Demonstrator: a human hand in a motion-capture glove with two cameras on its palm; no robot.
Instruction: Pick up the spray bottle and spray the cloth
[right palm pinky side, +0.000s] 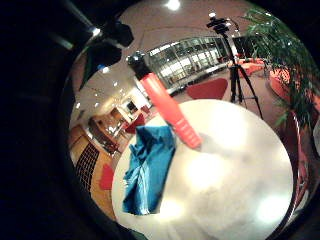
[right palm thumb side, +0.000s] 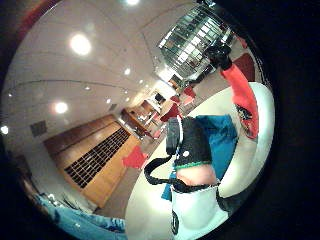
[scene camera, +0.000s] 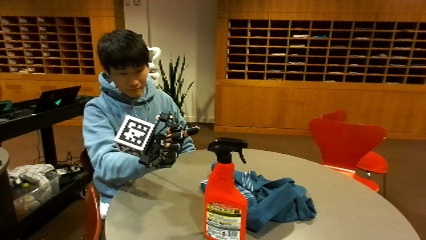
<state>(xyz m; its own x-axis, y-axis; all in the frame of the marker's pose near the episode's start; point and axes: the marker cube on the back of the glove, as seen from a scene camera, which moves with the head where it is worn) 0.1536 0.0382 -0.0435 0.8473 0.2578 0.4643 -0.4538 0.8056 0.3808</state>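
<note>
Bottle upright on table, touching cloth; contents unseen.

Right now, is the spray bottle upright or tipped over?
Upright: the spray bottle stands on the table, trigger head on top, beside the cloth.

The red plastic spray bottle with a black trigger head stands upright on the round pale table, at its near edge in the outside view. The crumpled blue cloth lies just behind and beside it (whether they touch, I cannot tell). The black-gloved right hand hangs above the table's far edge, apart from both
</note>
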